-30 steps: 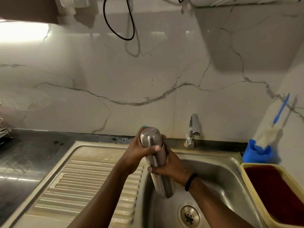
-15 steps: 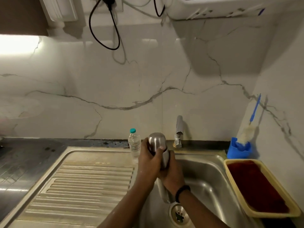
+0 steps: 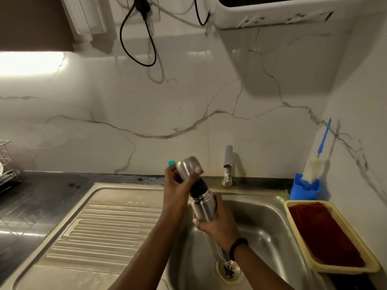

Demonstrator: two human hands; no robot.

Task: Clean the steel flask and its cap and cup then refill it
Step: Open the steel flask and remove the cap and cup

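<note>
While the right hand (image 3: 217, 223) wraps its fingers around the body of the steel flask (image 3: 202, 207) over the sink (image 3: 268, 227), the left hand (image 3: 178, 185) curls round the steel cup (image 3: 187, 166), holding it tilted just above the flask's neck. Between the two hands a black cap (image 3: 199, 186) shows on top of the flask, bare now that the cup is off it. The flask leans with its top towards the left hand and its base hidden behind the right wrist, which wears a dark band (image 3: 238, 246). Behind the left hand, a teal bottle cap (image 3: 171, 163) peeks out. Beyond the right hand stands the tap (image 3: 227, 164). Further right of that hand, a blue holder (image 3: 304, 190) carries a bottle brush (image 3: 314, 168), and a yellow basket (image 3: 335, 266) holds a red cloth (image 3: 322, 233). Left of the hands lies the ribbed drainboard (image 3: 104, 231).
</note>
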